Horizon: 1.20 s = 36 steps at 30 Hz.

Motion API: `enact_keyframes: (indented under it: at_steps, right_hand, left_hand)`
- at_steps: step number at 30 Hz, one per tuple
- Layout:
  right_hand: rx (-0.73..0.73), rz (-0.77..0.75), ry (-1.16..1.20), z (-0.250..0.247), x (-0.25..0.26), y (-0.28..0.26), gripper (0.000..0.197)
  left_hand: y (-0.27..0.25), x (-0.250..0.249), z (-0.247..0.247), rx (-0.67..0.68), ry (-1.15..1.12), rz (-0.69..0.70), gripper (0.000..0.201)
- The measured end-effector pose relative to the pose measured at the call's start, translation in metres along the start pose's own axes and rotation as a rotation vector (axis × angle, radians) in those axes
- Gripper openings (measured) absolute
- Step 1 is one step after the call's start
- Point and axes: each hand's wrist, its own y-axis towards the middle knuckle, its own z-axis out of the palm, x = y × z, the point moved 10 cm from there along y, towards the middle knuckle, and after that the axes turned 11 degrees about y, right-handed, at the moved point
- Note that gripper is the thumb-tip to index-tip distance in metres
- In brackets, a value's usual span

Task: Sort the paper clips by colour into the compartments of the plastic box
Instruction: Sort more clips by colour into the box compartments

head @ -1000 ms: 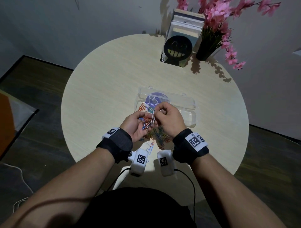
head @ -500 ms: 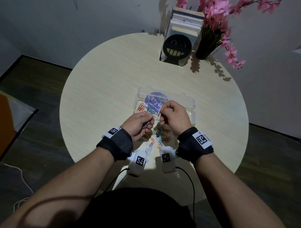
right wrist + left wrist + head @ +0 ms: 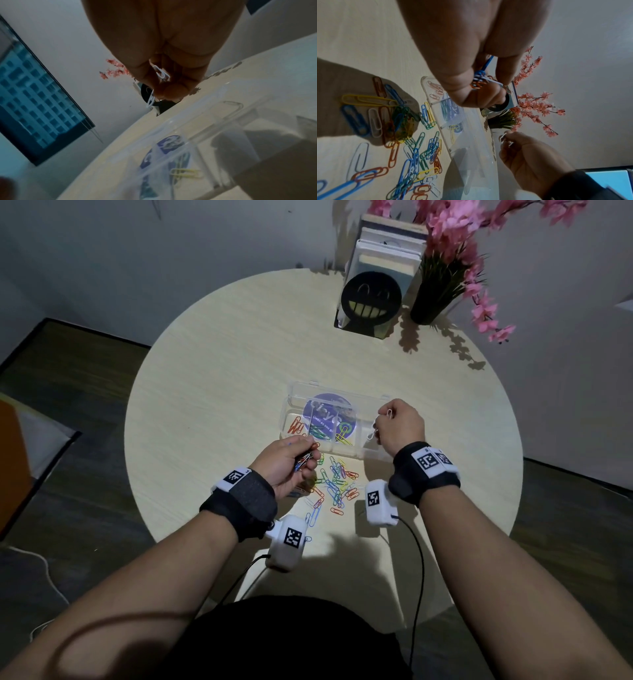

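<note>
A clear plastic box (image 3: 295, 397) lies open on the round table (image 3: 212, 378), with orange, green and yellow clips in its left compartments. My right hand (image 3: 399, 424) hovers over the box's right end and pinches white paper clips (image 3: 380, 424), also seen in the right wrist view as white clips (image 3: 160, 73). My left hand (image 3: 291, 462) stays near the box's front left corner and grips a small bunch of mixed clips (image 3: 479, 81). A loose pile of coloured clips (image 3: 334, 482) lies on the table between my wrists.
A book holder with a black smiling face (image 3: 371, 297) and a dark vase of pink flowers (image 3: 435, 296) stand at the table's far edge. The far and left parts of the table top are bare wood. Cables hang from the wrist cameras.
My right hand has moved away from the left hand to the right, over the box's right end, with the white clips. The left hand has stayed put with its bunch.
</note>
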Motion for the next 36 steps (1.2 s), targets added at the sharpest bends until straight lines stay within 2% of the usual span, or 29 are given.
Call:
enact_keyframes:
  at_steps: [5,7,10,12,14,17,19,22,25,27,29,32,36]
  right_hand:
    - [0.075,0.007,-0.185,0.011,-0.007,0.016,0.017]
    - [0.074,0.029,-0.227,0.007,-0.01,0.012,0.023]
    - [0.093,-0.071,-0.207,0.006,0.006,-0.002,0.021]
    - [0.174,-0.155,-0.113,0.017,0.023,-0.022,0.012]
    - [0.329,-0.18,-0.032,0.035,0.036,-0.047,0.006]
    - [0.52,-0.207,-0.028,0.062,0.048,-0.078,0.012]
    - [0.511,-0.246,-0.107,0.069,0.05,-0.083,0.018]
    - [0.438,-0.255,-0.127,0.071,0.047,-0.08,0.015]
    - [0.431,-0.239,-0.096,0.069,0.044,-0.078,0.009]
    - [0.42,-0.221,-0.034,0.064,0.043,-0.074,0.016]
    - [0.404,-0.169,0.097,0.057,0.039,-0.069,0.023]
    - [0.403,-0.092,0.287,0.049,0.035,-0.067,0.02]
    - [0.422,-0.069,0.365,0.046,0.04,-0.07,0.017]
  left_hand:
    - [0.0,-0.002,-0.001,-0.007,0.007,0.001,0.018]
    - [-0.001,-0.003,-0.001,-0.007,0.01,0.003,0.019]
    - [0.001,-0.003,-0.001,-0.007,0.012,0.003,0.02]
    - [0.003,-0.001,0.001,-0.002,0.016,0.001,0.02]
    - [0.003,0.0,0.005,0.01,0.025,0.009,0.02]
    - [0.002,-0.001,0.009,0.018,0.045,0.033,0.017]
    - [0.001,-0.001,0.01,0.023,0.054,0.04,0.019]
    - [-0.002,-0.002,0.011,0.03,0.08,0.037,0.025]
    - [-0.004,-0.002,0.01,0.027,0.081,-0.001,0.042]
    - [-0.004,0.0,0.01,0.044,0.039,-0.04,0.05]
    - [-0.004,0.0,0.01,0.061,-0.021,-0.064,0.049]
    - [-0.006,0.0,0.012,0.082,-0.086,-0.069,0.042]
    - [-0.007,0.001,0.013,0.087,-0.08,-0.068,0.033]
